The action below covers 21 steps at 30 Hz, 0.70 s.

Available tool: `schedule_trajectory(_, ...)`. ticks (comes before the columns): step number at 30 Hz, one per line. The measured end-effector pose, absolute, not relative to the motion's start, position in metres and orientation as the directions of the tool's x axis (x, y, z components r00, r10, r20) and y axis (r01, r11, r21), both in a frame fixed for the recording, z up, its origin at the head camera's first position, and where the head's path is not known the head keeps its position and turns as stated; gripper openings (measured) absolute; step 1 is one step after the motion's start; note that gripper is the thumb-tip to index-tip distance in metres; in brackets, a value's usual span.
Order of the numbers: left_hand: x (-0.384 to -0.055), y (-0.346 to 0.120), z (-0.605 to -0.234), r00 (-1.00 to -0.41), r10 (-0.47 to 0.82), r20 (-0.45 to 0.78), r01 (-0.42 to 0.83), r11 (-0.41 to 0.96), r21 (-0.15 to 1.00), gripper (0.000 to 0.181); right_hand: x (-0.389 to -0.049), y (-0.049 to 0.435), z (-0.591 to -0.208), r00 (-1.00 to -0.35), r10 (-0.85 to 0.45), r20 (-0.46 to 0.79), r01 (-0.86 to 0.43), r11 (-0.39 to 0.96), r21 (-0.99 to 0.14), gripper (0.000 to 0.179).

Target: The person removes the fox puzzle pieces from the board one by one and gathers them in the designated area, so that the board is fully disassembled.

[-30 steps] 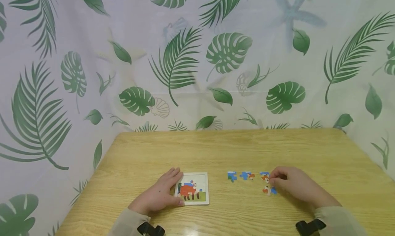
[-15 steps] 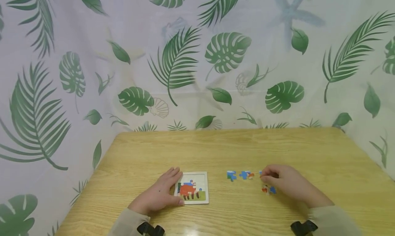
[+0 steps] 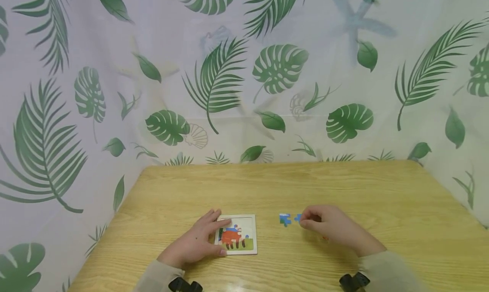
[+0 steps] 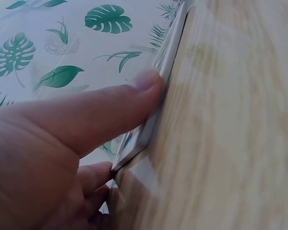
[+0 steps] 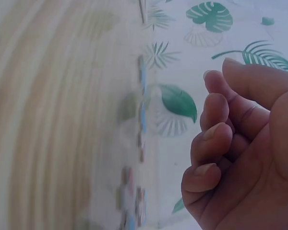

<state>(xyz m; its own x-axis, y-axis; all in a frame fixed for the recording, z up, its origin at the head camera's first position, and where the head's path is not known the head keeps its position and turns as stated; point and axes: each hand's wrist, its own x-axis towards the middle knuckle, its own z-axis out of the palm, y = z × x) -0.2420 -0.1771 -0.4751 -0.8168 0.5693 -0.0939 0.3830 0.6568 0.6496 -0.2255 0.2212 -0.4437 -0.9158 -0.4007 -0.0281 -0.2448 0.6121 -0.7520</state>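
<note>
A square jigsaw tray point(image 3: 255, 237) with a pale rim lies on the table. Joined pieces in it show a red shape with dark legs over green, below a bare pale strip. My left hand point(image 3: 198, 239) rests along its left side, index finger reaching over the inner area, thumb on the near left rim. My right hand point(image 3: 324, 224) hovers over loose pieces, fingers loosely curled, with nothing between thumb and index in the right wrist view. Just left of it are a blue-green jigsaw piece point(image 3: 284, 220) and a partly covered blue piece point(image 3: 297, 217).
In the right wrist view, more loose jigsaw pieces point(image 5: 127, 187) lie on the wooden table point(image 3: 237, 186) below the right hand; the head view mostly hides them. A leaf-patterned cloth point(image 3: 229, 92) hangs behind and along the sides.
My right hand has moved left along the row of loose pieces, from the far right pieces to beside the blue one. My left index finger has shifted onto the tray's inner area.
</note>
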Motion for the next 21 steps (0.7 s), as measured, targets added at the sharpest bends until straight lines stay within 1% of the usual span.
schedule_trajectory(5,-0.243,-0.178,-0.476,-0.813,0.577,-0.072,0.401,0.646,0.649,0.071,-0.228,0.207,-0.441,-0.907,-0.421,0.017,-0.302,0.621,-0.723,0.023)
schedule_trajectory(9,-0.242,-0.178,-0.476,-0.811,0.582,-0.064,0.403,0.634,0.66,0.065,-0.229,0.197,-0.441,-0.894,-0.447,0.023,-0.32,0.602,-0.731,0.019)
schedule_trajectory(21,-0.242,-0.177,-0.476,-0.821,0.568,-0.058,0.379,0.618,0.689,0.061,-0.234,0.165,-0.444,-0.876,-0.483,0.01,-0.33,0.583,-0.743,0.017)
